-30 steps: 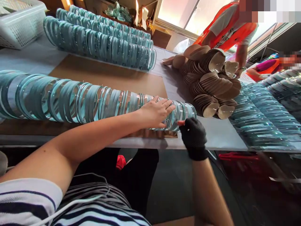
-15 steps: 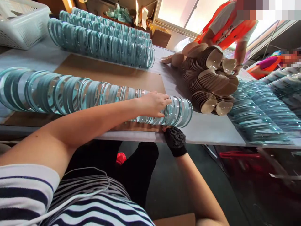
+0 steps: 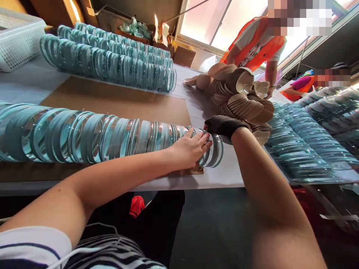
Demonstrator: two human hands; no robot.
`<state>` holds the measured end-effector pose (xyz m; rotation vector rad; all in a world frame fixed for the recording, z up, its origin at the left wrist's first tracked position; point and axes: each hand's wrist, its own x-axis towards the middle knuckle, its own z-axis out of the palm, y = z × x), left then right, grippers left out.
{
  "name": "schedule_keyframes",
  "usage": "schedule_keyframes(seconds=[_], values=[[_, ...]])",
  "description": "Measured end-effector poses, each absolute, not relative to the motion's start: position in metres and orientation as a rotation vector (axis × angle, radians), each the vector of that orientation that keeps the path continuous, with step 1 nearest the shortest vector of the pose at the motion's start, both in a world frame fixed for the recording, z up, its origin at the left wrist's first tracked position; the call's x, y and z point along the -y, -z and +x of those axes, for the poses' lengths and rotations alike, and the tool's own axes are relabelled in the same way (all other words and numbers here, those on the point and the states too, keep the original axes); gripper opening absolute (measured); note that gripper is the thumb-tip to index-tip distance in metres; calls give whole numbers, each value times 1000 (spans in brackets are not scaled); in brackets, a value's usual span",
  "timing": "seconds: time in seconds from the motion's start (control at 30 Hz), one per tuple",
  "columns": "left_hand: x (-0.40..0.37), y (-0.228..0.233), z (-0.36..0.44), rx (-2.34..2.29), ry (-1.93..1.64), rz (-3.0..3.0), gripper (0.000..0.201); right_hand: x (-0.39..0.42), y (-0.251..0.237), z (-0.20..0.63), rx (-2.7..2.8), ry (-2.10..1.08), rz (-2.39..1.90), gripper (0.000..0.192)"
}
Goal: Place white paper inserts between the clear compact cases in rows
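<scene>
head view: left hand (image 3: 187,150) fingers-spread on the glass row (image 3: 97,136) on the table (image 3: 230,173), right hand (image 3: 223,126) at its end, grip can't tell; uneven push could tip end pieces.

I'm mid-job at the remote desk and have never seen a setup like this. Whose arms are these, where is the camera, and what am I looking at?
There is no machine: these are a person's own arms, seen from a camera worn on their head, looking forward and down. The bare left hand lies over a long row of glass pieces. The right hand, in a dark glove, is at that row's far side, near its right end; its grip is hidden. The row lies over cardboard on the table. Behind are more glass rows, with a white basket at left and brown discs at right.
</scene>
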<state>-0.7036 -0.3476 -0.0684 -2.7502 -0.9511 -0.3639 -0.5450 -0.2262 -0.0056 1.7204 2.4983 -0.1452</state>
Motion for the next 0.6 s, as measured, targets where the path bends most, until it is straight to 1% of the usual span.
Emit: schedule_keyframes(seconds=[0.03,0.1,0.2,0.3,0.33,0.4,0.5,0.6], values=[[347,69,-704,949,357,-2755,83,223,7,-551,-2482,185,1713,25],[346,69,-705,947,341,-2766,84,222,6,-557,-2483,157,1718,26],[346,67,-704,971,342,-2782,85,240,-3,-546,-2535,39,1682,18],[348,64,-705,996,347,-2806,85,287,-1,-514,-2641,-90,1640,5],[349,63,-706,996,346,-2812,86,308,7,-503,-2694,-156,1640,7],[350,62,-707,991,344,-2817,85,350,35,-485,-2815,-326,1630,17],[347,64,-705,981,332,-2824,83,396,99,-477,-2862,-516,1636,26],[343,66,-699,997,315,-2823,86,415,156,-484,-2801,-612,1892,32]])
